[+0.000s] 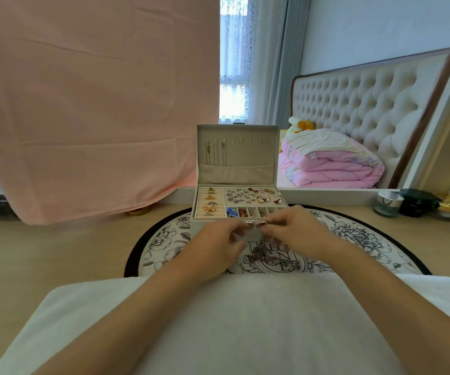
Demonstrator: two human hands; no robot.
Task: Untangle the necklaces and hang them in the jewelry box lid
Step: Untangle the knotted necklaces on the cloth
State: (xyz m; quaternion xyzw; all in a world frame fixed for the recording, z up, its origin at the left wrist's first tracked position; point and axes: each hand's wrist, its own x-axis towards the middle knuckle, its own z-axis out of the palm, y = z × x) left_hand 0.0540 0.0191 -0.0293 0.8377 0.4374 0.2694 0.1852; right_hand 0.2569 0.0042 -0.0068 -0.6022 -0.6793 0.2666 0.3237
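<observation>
Both hands are up at the front of the jewelry box (193, 209). Left hand (218, 239) and right hand (291, 231) each pinch the top of a chain. It drops to the tangled necklaces (270, 259), piled on the round floral mat (164, 239). The lid (248, 155) stands open, with a few hung chains (214, 152) at its left side.

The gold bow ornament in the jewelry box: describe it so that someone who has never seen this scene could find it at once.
Start at the open jewelry box on the round floral mat. In its left section of ring rolls, look at the nearest row: there lies the gold bow ornament. It is larger than the small pieces behind it.
</observation>
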